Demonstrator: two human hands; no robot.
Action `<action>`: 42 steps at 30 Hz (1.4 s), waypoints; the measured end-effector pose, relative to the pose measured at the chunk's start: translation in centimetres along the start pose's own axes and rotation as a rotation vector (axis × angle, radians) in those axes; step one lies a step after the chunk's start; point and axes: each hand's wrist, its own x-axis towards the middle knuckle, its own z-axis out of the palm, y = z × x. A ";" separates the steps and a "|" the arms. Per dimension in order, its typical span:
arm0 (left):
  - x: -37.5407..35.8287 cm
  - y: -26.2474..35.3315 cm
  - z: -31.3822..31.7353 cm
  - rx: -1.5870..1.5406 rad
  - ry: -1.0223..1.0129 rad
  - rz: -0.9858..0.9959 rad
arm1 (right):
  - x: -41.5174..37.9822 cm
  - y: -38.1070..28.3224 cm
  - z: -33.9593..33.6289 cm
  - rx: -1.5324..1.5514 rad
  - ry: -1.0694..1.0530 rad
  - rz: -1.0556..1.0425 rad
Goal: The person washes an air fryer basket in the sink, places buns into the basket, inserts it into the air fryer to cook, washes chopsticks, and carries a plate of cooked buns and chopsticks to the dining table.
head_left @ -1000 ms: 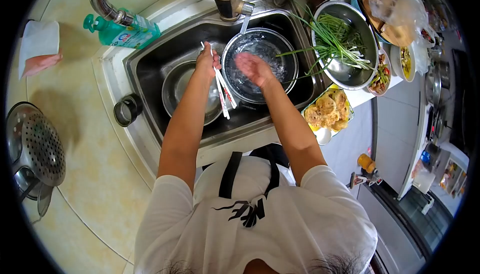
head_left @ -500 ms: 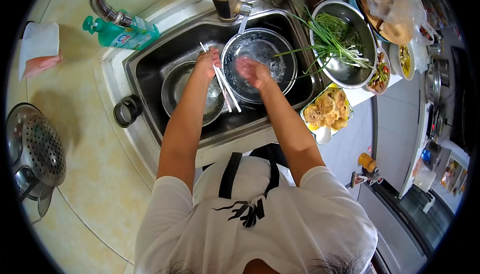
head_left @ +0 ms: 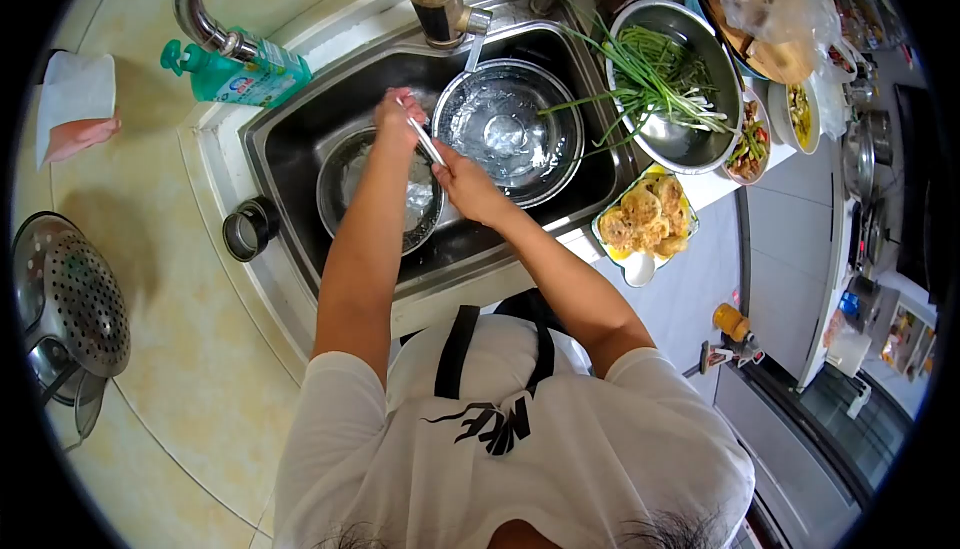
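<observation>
My left hand (head_left: 394, 114) is closed around one end of white chopsticks (head_left: 421, 138), over the sink (head_left: 300, 164). Lower down, my right hand (head_left: 466, 186) grips the same chopsticks near their other end. Beneath my left forearm sits a metal bowl (head_left: 338, 196), partly hidden by the arm. To its right, a basin (head_left: 508, 139) full of rippling water stands under the faucet (head_left: 440, 4), close to my right hand.
Right of the sink stands a metal bowl (head_left: 655, 144) of green onions (head_left: 672, 89), with leaves hanging over the basin. Nearby is a dish of browned food (head_left: 648, 217). A green soap bottle (head_left: 250, 74) and a strainer (head_left: 80, 294) are on the left.
My right hand has left the basin and closed on the lower part of the chopsticks. My left hand has shifted slightly left and up. The basin water looks clearer.
</observation>
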 end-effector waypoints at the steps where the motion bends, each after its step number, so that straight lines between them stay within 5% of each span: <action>1: 0.7 0.9 -0.7 -0.043 -0.011 0.021 | 0.1 -1.3 -0.9 0.162 -0.101 0.181; 3: 1.1 1.4 -1.1 -0.019 -0.069 0.035 | 0.2 -4.5 -3.2 0.484 -0.301 0.548; 5: -0.2 1.5 -0.2 -0.018 -0.089 0.039 | 0.3 -5.5 -3.7 0.694 -0.265 0.697; 7: -1.1 -0.5 0.3 -0.126 -0.160 -0.059 | 0.7 -4.8 -2.9 0.700 -0.194 0.739; 15: -2.6 -6.1 1.9 0.413 -0.146 -0.020 | -2.2 -3.1 -3.7 0.844 -0.086 0.898; 21: -1.2 -12.4 0.8 0.496 -0.160 -0.260 | -3.0 2.1 -3.1 0.978 0.034 1.054; 22: 0.2 -13.2 0.0 0.619 -0.244 -0.340 | -2.7 3.6 -3.0 1.004 0.006 1.067; 30: 4.1 -14.9 -2.3 0.589 0.035 -0.390 | -2.8 6.2 -2.6 1.207 -0.026 1.200; 32: 13.9 -18.8 -7.7 0.635 -0.139 -0.406 | -3.1 5.9 -2.4 1.244 0.032 1.211; 35: 7.3 -15.6 -2.2 0.499 -0.065 -0.517 | -2.9 5.5 -2.7 1.211 0.040 1.195; 37: 5.7 -14.8 -1.5 0.464 -0.019 -0.366 | -3.0 4.3 -3.7 1.215 -0.011 1.164; 39: 5.6 -13.5 -0.5 0.458 0.056 -0.421 | -3.3 3.8 -4.5 1.339 -0.085 1.144; 42: 4.7 -11.6 -0.7 0.358 -0.052 -0.402 | -4.0 1.7 -4.9 1.364 -0.117 1.154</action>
